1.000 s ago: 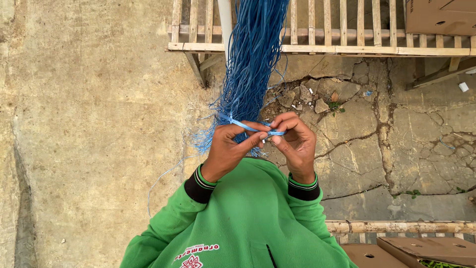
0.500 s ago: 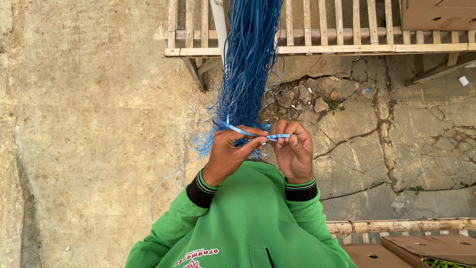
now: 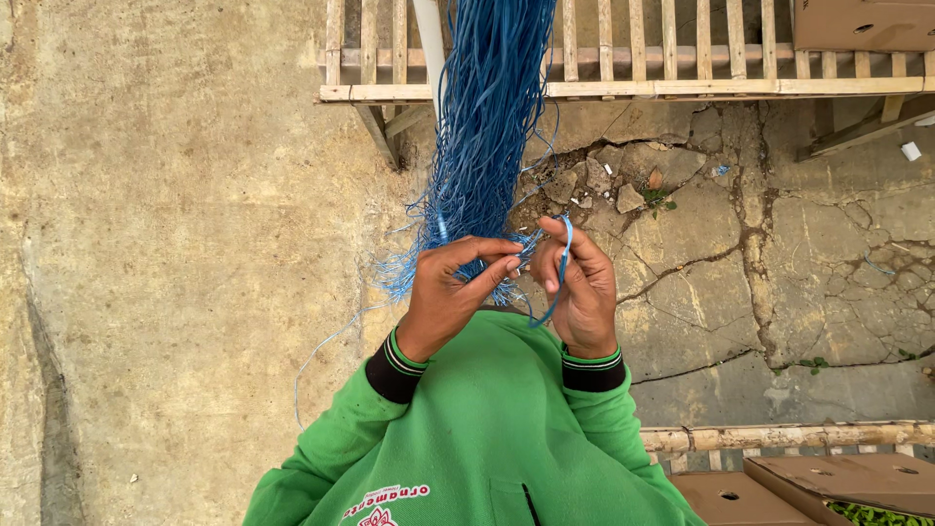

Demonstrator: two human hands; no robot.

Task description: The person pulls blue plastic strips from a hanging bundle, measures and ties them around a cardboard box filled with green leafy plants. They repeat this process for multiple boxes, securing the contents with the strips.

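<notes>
1. My left hand (image 3: 450, 297) is raised in front of my chest, in the middle of the view. Its grip is closed: thumb and forefinger are pinched together on thin blue strands at the near end of the blue cord bundle (image 3: 487, 117).
2. My right hand (image 3: 581, 285) is just right of the left hand, the fingertips of the two almost meeting. Its grip is partly closed, with the fingers curled inward around a single blue strand (image 3: 557, 282).
3. That strand loops over the right forefinger and curves down in an arc between the two hands.
4. The cord bundle hangs from the far top of the view, passing in front of the wooden slatted rack (image 3: 682, 88), and frays into loose ends at my hands.
5. One loose thin strand trails down to the left of my left sleeve (image 3: 390, 370).
6. Cracked concrete ground (image 3: 779, 263) lies beyond and to the right of the hands.
7. Brown cardboard boxes (image 3: 838, 482) sit at the near right.
</notes>
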